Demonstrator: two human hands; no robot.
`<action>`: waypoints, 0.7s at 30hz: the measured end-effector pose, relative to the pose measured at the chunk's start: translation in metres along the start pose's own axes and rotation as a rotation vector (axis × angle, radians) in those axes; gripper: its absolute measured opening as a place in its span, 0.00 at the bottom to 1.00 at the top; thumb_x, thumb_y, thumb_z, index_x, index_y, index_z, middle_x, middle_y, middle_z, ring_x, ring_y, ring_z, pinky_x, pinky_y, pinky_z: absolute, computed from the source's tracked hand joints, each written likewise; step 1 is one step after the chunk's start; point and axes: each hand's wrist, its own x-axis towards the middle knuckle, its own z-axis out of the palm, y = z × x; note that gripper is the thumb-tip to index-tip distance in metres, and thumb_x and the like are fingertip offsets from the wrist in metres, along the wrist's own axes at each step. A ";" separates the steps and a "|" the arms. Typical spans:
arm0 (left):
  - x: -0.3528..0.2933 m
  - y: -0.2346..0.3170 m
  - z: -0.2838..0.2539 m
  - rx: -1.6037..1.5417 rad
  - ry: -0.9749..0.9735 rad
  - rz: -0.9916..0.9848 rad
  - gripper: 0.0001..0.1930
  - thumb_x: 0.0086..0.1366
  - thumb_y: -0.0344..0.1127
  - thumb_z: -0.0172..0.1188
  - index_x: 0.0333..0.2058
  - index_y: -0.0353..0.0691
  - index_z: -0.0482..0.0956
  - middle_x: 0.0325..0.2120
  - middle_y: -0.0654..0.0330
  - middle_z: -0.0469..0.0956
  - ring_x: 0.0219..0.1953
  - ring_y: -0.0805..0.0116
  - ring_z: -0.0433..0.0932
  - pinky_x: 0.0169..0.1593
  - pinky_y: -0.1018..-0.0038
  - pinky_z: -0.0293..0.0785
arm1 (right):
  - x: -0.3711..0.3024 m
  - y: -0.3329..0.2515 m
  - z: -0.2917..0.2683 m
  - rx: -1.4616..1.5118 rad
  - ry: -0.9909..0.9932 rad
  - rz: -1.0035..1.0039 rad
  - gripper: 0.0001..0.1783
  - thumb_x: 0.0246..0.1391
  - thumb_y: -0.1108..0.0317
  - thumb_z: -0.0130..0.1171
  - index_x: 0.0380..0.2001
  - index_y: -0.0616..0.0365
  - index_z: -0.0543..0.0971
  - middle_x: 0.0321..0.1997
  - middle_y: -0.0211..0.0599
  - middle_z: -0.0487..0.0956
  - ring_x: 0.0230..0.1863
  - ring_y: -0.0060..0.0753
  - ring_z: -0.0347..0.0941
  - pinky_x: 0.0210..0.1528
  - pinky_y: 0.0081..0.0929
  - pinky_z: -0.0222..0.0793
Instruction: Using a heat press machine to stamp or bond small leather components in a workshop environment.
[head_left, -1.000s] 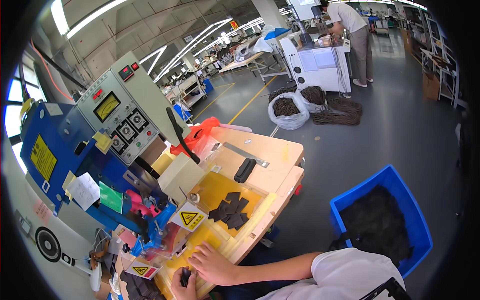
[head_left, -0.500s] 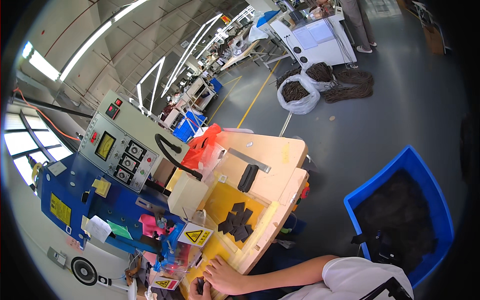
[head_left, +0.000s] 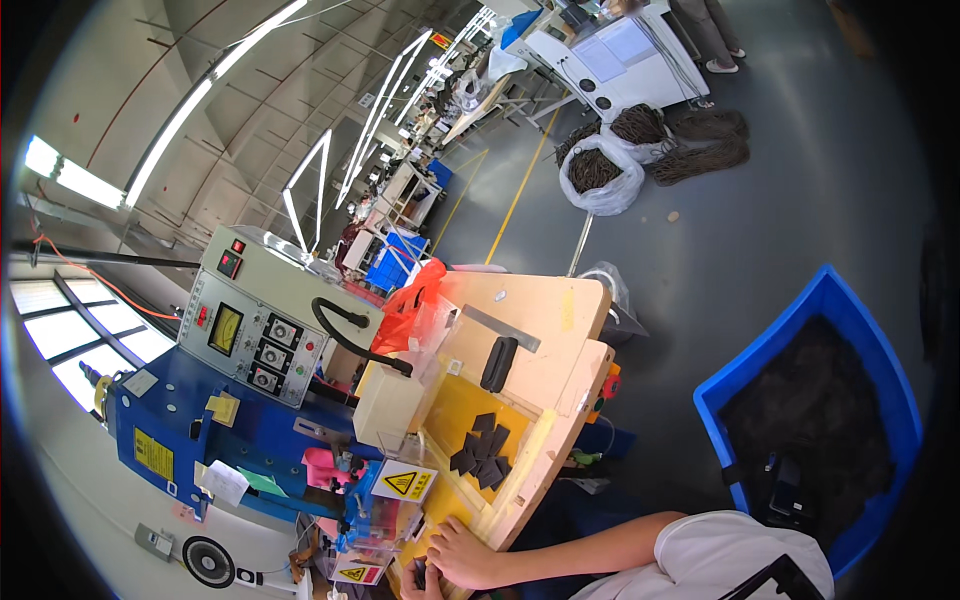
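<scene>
pinching sm. blk piece (head_left: pixel 420 573), l. hand (head_left: pixel 432 588)
piece just left of r. hand (head_left: pixel 467 557); r. grip, long axis: can't tell

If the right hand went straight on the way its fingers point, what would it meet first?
Probably the clear guard between the two warning signs; the right hand points up and left toward it, though depth is unclear.

Left hand (head_left: pixel 414 588) grips dark piece (head_left: pixel 420 573); right hand (head_left: pixel 462 556) beside; black pieces (head_left: pixel 482 453) on worktable (head_left: pixel 550 350).
</scene>
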 end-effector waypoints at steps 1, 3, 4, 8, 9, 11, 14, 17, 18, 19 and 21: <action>0.000 0.000 -0.001 -0.006 0.005 0.000 0.27 0.76 0.37 0.69 0.68 0.33 0.77 0.63 0.43 0.79 0.60 0.51 0.79 0.65 0.61 0.76 | 0.000 0.000 -0.001 -0.005 -0.002 -0.005 0.16 0.59 0.61 0.62 0.41 0.63 0.86 0.44 0.45 0.81 0.55 0.51 0.74 0.68 0.56 0.61; 0.001 0.000 -0.001 0.003 -0.018 -0.059 0.26 0.76 0.37 0.68 0.68 0.33 0.77 0.61 0.44 0.81 0.59 0.52 0.80 0.64 0.62 0.76 | 0.000 0.000 -0.004 -0.023 0.008 -0.013 0.14 0.59 0.61 0.63 0.40 0.60 0.87 0.44 0.42 0.81 0.54 0.49 0.74 0.67 0.55 0.62; 0.001 0.000 -0.002 -0.009 -0.013 -0.059 0.26 0.76 0.37 0.68 0.68 0.33 0.77 0.61 0.44 0.81 0.59 0.52 0.80 0.64 0.62 0.76 | 0.000 0.000 -0.006 -0.033 0.003 -0.020 0.14 0.59 0.61 0.63 0.40 0.60 0.87 0.44 0.42 0.81 0.54 0.49 0.74 0.67 0.55 0.62; 0.003 -0.010 -0.004 -0.040 -0.014 0.001 0.29 0.76 0.41 0.69 0.70 0.35 0.75 0.62 0.45 0.81 0.59 0.54 0.80 0.63 0.63 0.77 | 0.002 -0.001 -0.008 -0.045 -0.028 -0.024 0.15 0.58 0.60 0.65 0.41 0.59 0.86 0.46 0.41 0.81 0.55 0.48 0.74 0.66 0.52 0.63; 0.002 -0.007 -0.005 -0.025 -0.024 0.001 0.30 0.76 0.42 0.69 0.71 0.36 0.75 0.62 0.45 0.81 0.59 0.55 0.80 0.63 0.64 0.77 | 0.002 -0.001 -0.007 -0.048 -0.042 -0.022 0.15 0.57 0.60 0.66 0.41 0.59 0.86 0.46 0.40 0.81 0.56 0.47 0.74 0.66 0.50 0.63; 0.001 -0.005 -0.006 -0.006 -0.027 -0.010 0.31 0.76 0.45 0.69 0.71 0.37 0.75 0.62 0.45 0.81 0.61 0.55 0.80 0.64 0.64 0.77 | 0.002 0.001 -0.007 -0.053 -0.052 -0.022 0.15 0.58 0.59 0.66 0.41 0.60 0.86 0.47 0.40 0.81 0.57 0.47 0.74 0.66 0.49 0.63; 0.002 -0.005 -0.012 0.103 -0.087 -0.049 0.30 0.76 0.45 0.70 0.70 0.37 0.75 0.63 0.44 0.80 0.62 0.53 0.80 0.63 0.63 0.77 | 0.002 0.000 -0.009 -0.043 -0.057 -0.026 0.15 0.57 0.60 0.67 0.41 0.60 0.87 0.47 0.43 0.82 0.58 0.49 0.74 0.67 0.51 0.63; 0.000 -0.014 -0.009 0.061 -0.010 0.022 0.26 0.75 0.44 0.70 0.65 0.34 0.80 0.57 0.42 0.84 0.57 0.53 0.84 0.60 0.62 0.79 | 0.002 0.000 -0.010 -0.044 -0.045 -0.042 0.15 0.57 0.61 0.67 0.42 0.59 0.87 0.48 0.44 0.83 0.58 0.50 0.75 0.67 0.53 0.63; -0.001 -0.015 -0.008 0.044 -0.007 0.014 0.26 0.75 0.44 0.70 0.65 0.34 0.80 0.57 0.42 0.84 0.57 0.53 0.84 0.60 0.62 0.79 | 0.001 0.000 -0.010 -0.046 -0.028 -0.047 0.16 0.58 0.60 0.67 0.43 0.59 0.87 0.49 0.43 0.83 0.58 0.50 0.75 0.67 0.52 0.63; -0.002 -0.015 -0.007 0.030 0.015 0.012 0.24 0.75 0.43 0.71 0.61 0.33 0.82 0.52 0.42 0.86 0.53 0.53 0.85 0.58 0.62 0.80 | 0.001 0.001 -0.009 -0.057 -0.045 -0.052 0.16 0.58 0.60 0.67 0.43 0.59 0.87 0.49 0.43 0.83 0.58 0.50 0.75 0.67 0.52 0.63; -0.002 -0.011 -0.004 -0.015 0.086 0.037 0.19 0.73 0.42 0.72 0.52 0.32 0.87 0.42 0.44 0.90 0.44 0.52 0.88 0.53 0.59 0.82 | 0.001 0.002 -0.010 -0.039 -0.049 -0.056 0.17 0.58 0.61 0.68 0.46 0.59 0.86 0.51 0.42 0.82 0.59 0.49 0.74 0.67 0.50 0.64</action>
